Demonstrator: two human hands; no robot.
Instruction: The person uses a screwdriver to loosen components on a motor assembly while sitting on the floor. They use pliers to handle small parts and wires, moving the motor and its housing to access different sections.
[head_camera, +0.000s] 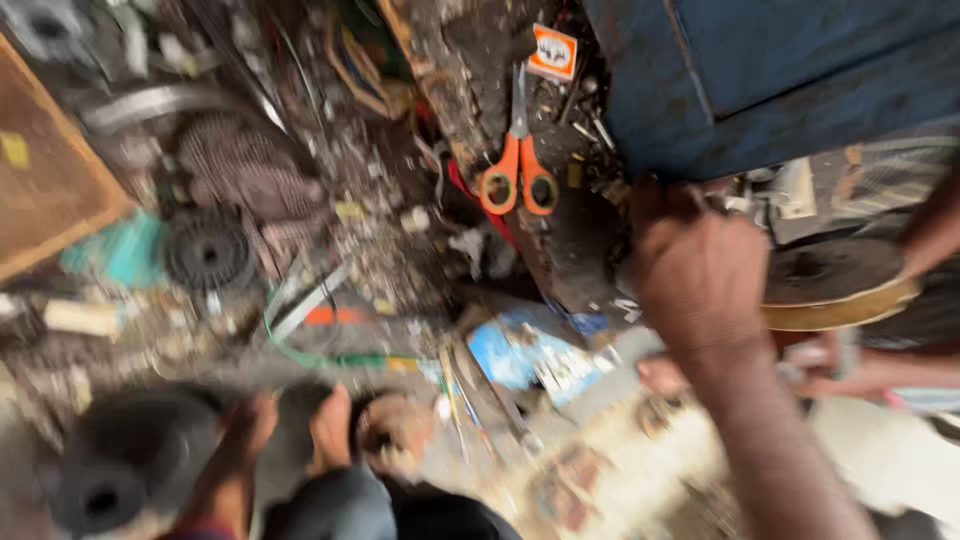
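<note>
The floor is cluttered, dirty workshop ground strewn with scrap and debris. The right hand is curled closed near a blue metal box, though blur hides what it grips. One pair of orange-handled scissors lies just left of it. The left hand is too blurred to tell, beside one black round part.

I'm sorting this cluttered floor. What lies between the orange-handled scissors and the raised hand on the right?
In the head view, a dark, dirty slab lies between the scissors and the right hand.
</note>
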